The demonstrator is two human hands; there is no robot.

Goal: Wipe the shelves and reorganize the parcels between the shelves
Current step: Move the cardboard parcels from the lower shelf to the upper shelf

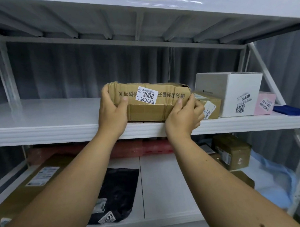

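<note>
both hands, left hand (113,109) and right hand (184,115), fingers wrapped round the ends of a beat-up cardboard parcel (147,102) tagged 3008, sat on the white middle shelf (57,121)

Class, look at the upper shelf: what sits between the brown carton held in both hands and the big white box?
In the head view, a small brown box with a white label sits between the held carton and the white box.

on the middle shelf (57,121), the long carton (146,102) lies left of three boxes (empty space further left).
</note>
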